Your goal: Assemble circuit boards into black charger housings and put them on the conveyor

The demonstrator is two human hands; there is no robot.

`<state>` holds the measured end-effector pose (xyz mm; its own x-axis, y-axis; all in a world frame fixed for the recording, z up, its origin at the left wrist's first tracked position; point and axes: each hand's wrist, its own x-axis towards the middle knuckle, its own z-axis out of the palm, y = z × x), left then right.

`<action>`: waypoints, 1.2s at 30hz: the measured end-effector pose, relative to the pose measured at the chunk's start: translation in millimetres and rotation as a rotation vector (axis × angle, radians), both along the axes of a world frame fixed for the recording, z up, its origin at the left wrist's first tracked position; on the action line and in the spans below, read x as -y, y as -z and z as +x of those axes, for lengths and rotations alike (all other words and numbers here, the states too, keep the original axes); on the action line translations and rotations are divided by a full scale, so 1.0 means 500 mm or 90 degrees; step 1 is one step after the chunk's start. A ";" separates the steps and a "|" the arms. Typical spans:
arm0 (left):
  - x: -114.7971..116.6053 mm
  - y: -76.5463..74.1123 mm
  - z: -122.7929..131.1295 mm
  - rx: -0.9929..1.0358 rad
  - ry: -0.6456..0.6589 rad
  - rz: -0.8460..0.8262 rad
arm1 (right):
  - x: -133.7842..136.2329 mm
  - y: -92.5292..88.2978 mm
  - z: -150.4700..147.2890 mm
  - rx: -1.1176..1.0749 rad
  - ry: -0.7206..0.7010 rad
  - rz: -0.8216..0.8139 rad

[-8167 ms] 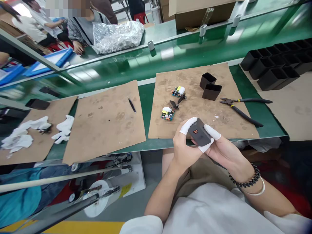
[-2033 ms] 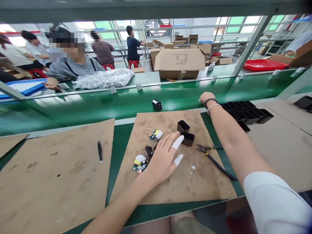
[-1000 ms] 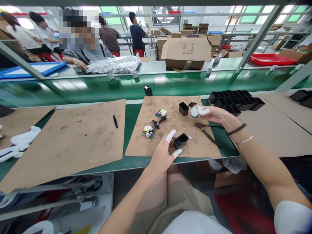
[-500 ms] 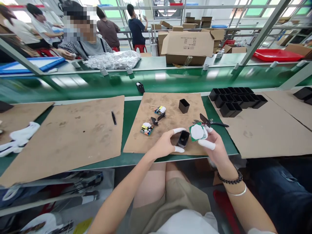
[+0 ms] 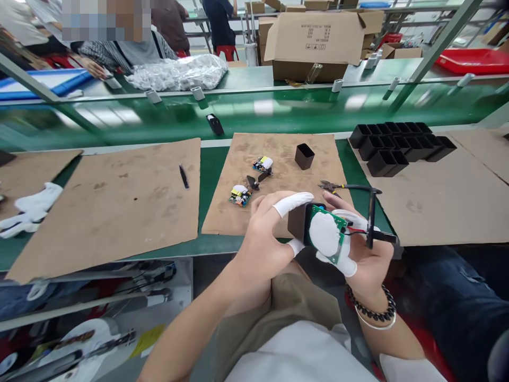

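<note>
My left hand [image 5: 274,231], with white finger cots on thumb and forefinger, grips a black plastic box [image 5: 297,222] whose open end faces right. A green circuit board [image 5: 328,233] with a large white patch is in my right hand [image 5: 363,249], its left edge at the mouth of the box. How far it sits inside I cannot tell. Red and black wires run from the board to a black plug-like part [image 5: 373,225]. Beyond my hands, two circuit boards [image 5: 240,195] [image 5: 263,163] and an upright black box [image 5: 304,156] stand on the cardboard sheet [image 5: 218,220].
Pliers [image 5: 350,187] lie behind my right hand. Several black boxes [image 5: 397,146] stand grouped at the right. A black pen-like tool [image 5: 183,176] and white gloves [image 5: 32,209] lie to the left. Across the green conveyor [image 5: 254,111] a person sits beside plastic bags [image 5: 181,73] and a carton [image 5: 314,42].
The black box has been lifted off the cardboard and tilted toward the right. The circuit board has come up against its open end. My view has tipped downward.
</note>
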<state>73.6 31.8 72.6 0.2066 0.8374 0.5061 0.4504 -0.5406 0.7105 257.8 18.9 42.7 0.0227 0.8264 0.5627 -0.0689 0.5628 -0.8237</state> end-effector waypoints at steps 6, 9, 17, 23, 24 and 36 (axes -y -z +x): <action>0.008 -0.007 0.002 0.007 0.003 0.024 | 0.006 -0.007 -0.004 -0.013 -0.015 -0.062; 0.010 -0.008 0.002 0.010 0.009 0.022 | 0.008 -0.006 -0.005 -0.014 -0.020 -0.019; 0.015 -0.010 0.004 -0.003 0.007 0.024 | 0.006 -0.003 -0.009 0.016 0.012 0.007; 0.013 -0.010 0.005 0.002 0.010 0.035 | 0.009 -0.007 -0.010 0.023 0.010 0.001; 0.013 -0.010 0.006 0.003 0.012 0.036 | 0.009 -0.006 -0.010 0.024 0.011 0.001; 0.010 0.003 0.009 0.021 0.006 0.055 | 0.010 -0.011 -0.007 0.062 0.032 0.029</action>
